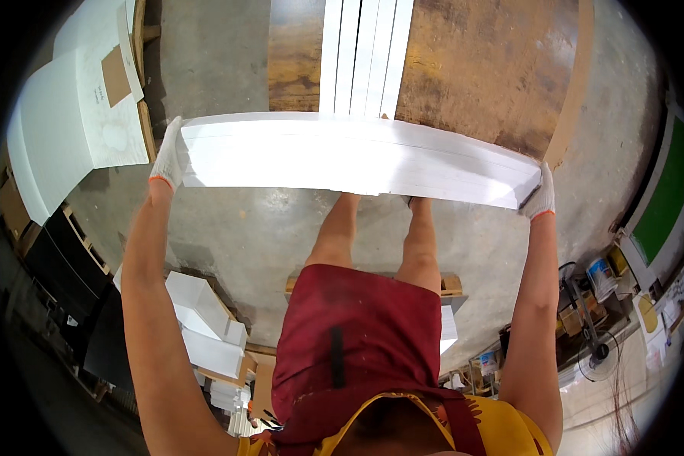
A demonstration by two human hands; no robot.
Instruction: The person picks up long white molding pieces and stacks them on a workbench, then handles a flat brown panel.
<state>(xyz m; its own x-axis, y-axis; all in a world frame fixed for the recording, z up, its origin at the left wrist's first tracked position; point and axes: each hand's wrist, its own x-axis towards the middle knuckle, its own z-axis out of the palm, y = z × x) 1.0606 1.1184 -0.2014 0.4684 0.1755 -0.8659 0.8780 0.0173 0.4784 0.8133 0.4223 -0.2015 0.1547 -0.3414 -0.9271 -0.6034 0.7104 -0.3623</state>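
A long stack of white panels (342, 156) spans the space before me, held crosswise between my hands. My left hand (169, 154), in a white knit glove with an orange cuff, is closed against its left end. At the other end my right hand (541, 194), gloved the same way, grips the corner. My fingertips are partly hidden by the panels. Just past the stack's far edge, several narrow white strips (366, 57) lie lengthwise on a worn brown wooden tabletop (479, 76).
White sheets (61, 114) on a wooden pallet stand at the far left. White cartons (197, 304) sit behind me on the left. A fan (600, 352) and a cluttered bench are at the right, with a green panel (665, 194) beyond. Grey concrete floor (266, 228) lies around my feet.
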